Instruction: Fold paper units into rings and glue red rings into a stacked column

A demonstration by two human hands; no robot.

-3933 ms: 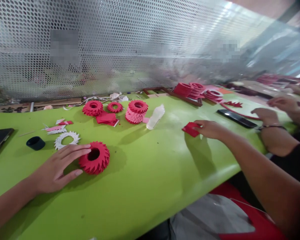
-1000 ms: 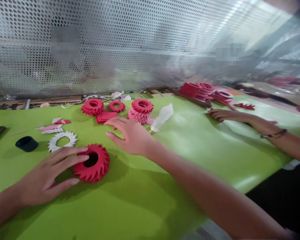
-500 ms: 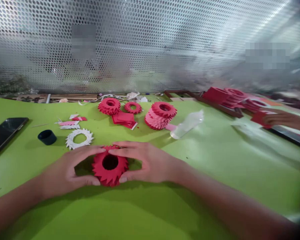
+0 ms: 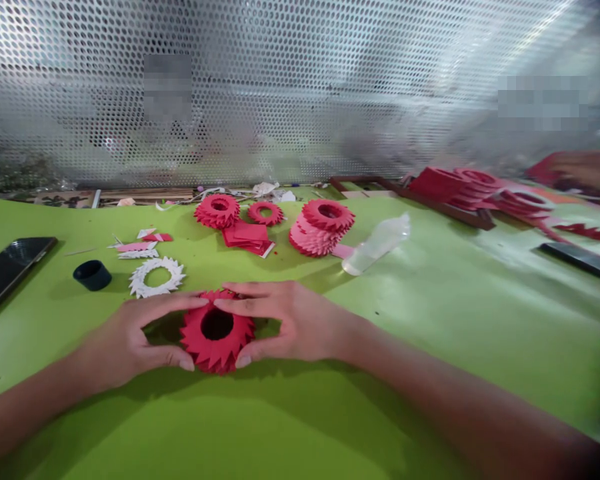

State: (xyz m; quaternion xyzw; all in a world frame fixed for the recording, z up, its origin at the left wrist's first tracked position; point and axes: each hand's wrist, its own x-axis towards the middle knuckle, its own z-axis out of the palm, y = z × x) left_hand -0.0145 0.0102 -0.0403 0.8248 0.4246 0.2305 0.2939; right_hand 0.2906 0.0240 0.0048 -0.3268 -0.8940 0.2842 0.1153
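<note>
A stack of red folded-paper rings (image 4: 195, 332) with toothed edges stands on the green table (image 4: 300, 427), its round hole facing up. My left hand (image 4: 130, 337) curls round its left side, thumb at the front and fingers at the back. From the right, my right hand (image 4: 285, 323) grips the stack the same way, fingertips on the top rim and thumb low at the front. Just behind my left hand lies a flat white toothed ring (image 4: 177, 275). Beside it is a short dark tube (image 4: 93, 276).
Further back are a pink and red ring stack (image 4: 316, 235), smaller red rings (image 4: 218, 212), red paper pieces (image 4: 247, 237) and a clear bottle (image 4: 377, 245). A phone (image 4: 10, 273) lies at left. Far right, a co-worker's hand (image 4: 587, 175) is near more red rings (image 4: 460, 189).
My hands keep their hold on the red ring stack, with hardly any shift. The co-worker's hand at right has moved up and back with its red piece.
</note>
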